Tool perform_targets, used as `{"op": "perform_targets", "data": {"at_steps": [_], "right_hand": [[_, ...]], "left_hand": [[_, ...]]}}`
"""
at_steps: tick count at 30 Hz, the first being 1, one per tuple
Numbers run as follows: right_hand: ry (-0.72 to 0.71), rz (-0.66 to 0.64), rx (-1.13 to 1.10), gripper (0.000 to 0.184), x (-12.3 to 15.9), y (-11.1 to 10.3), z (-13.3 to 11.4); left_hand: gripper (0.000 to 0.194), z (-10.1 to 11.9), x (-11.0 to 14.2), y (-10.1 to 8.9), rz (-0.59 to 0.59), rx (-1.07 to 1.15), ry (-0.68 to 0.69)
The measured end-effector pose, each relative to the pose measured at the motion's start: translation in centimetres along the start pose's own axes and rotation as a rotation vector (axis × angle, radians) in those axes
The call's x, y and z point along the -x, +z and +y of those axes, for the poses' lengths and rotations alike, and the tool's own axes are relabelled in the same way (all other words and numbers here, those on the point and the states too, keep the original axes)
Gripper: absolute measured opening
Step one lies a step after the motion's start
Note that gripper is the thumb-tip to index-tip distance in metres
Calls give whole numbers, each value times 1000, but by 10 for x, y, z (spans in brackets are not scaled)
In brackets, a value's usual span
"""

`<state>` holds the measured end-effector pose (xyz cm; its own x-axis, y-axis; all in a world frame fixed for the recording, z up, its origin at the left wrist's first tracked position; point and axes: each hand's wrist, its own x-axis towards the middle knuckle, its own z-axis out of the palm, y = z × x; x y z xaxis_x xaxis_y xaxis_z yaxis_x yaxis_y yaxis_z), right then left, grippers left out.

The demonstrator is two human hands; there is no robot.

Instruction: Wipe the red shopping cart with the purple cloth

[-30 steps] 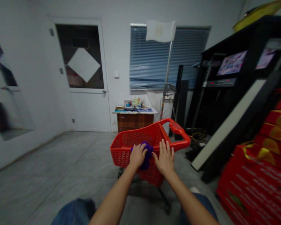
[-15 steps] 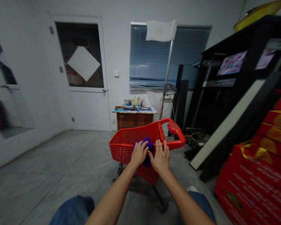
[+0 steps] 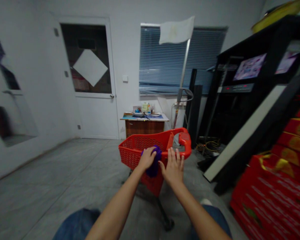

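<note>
The left hand (image 3: 147, 158) grips a purple cloth (image 3: 155, 163) against the red shopping cart (image 3: 131, 155). The right hand (image 3: 173, 168) is open, fingers spread, holding nothing.

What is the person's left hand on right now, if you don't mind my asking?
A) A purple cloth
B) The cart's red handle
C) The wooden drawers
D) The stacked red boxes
A. The left hand rests on the purple cloth, which sits against the side of the red cart.
</note>
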<state>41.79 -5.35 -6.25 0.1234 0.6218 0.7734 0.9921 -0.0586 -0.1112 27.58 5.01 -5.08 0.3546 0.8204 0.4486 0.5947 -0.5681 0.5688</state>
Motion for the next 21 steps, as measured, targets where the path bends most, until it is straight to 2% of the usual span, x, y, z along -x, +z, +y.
{"op": "perform_targets", "data": {"at_steps": [2,4,9,12,14,17,21], "right_hand": [[-9,-17,-3,71,1,-1,-6],[-22,-39,-4,71,1,-2,-12],[-59,-67,-24,72,2,-14,-19],[-20,23,-36,76,3,-21,-10],[21,88,-49,78,3,-24,1],[1,107,-100,81,3,-24,12],[12,113,-160,84,2,-22,12]], "left_hand": [[38,10,1,6,14,61,66],[38,9,0,7,29,84,72],[36,-27,-8,-6,71,36,-58],[35,-45,-14,-15,76,24,-86],[35,-47,-16,-18,75,27,-91],[34,-29,-13,-15,64,49,-59],[33,14,1,-3,76,122,133]]}}
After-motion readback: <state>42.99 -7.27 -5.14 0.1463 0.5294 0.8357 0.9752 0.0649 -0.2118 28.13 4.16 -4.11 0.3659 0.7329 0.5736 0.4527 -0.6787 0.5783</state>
